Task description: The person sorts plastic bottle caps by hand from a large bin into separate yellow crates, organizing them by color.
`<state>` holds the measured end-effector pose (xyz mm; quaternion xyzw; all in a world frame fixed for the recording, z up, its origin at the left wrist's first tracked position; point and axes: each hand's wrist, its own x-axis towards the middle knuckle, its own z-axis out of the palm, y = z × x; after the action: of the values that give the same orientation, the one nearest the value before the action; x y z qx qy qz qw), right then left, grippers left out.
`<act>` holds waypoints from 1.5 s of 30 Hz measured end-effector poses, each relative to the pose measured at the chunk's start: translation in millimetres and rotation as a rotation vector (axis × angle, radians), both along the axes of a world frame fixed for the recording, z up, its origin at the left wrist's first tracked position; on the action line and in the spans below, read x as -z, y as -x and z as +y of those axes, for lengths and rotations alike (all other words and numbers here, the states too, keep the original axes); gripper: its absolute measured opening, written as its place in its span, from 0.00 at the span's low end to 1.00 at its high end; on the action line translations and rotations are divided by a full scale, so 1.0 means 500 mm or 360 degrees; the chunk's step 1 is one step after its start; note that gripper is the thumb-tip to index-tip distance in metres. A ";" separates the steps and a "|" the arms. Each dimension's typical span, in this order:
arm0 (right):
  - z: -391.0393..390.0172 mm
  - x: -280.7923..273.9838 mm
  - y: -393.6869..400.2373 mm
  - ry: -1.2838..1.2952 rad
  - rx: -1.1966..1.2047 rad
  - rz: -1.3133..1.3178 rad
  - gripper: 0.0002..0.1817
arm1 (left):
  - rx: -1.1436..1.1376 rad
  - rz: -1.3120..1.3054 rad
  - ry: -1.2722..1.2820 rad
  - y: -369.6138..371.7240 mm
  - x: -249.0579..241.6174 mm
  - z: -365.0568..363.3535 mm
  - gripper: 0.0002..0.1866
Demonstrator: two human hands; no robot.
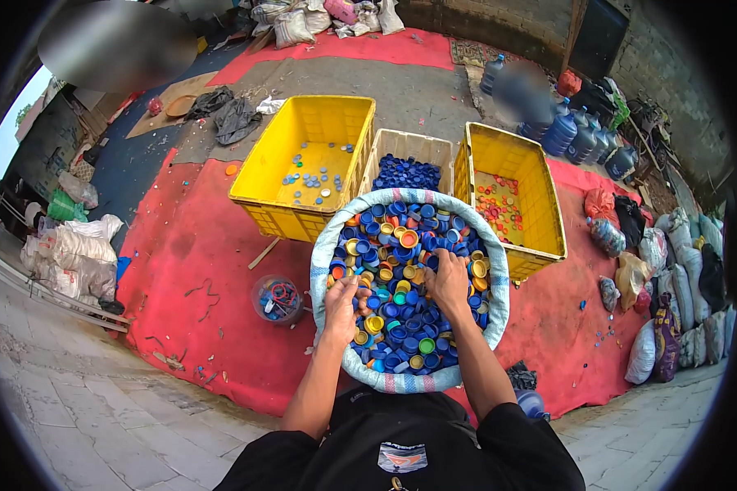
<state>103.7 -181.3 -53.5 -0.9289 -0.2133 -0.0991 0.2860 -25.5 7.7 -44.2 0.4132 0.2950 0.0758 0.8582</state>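
A wide sack with its top rolled into a pale blue striped rim (323,245) sits before me, full of plastic bottle caps (409,315). Most caps are blue; yellow, orange and green ones lie among them. Over the left side of the pile is my left hand (343,309), its fingers curled; what lies in them is hidden. My right hand (449,282) is at the right side of the pile, fingers bent and closed at a blue cap, the fingertips partly hidden.
Beyond the sack stand a yellow crate (254,195) with grey caps, a white crate (445,155) of blue caps, and a yellow crate (553,213) with red caps. A clear tub (277,299) sits left on the red mat (196,270). Water jugs (560,132) and filled sacks (643,352) line the right.
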 end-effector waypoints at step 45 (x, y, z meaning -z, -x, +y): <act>-0.027 -0.006 -0.055 -0.0402 -0.0048 0.0256 0.30 | 0.0398 -0.0241 0.0932 0.051 -0.015 -0.027 0.15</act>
<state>131.0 -194.8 -50.4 -0.8871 -0.1895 -0.0460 0.4183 -50.8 -5.7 -36.8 0.1752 0.1865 -0.0877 0.9627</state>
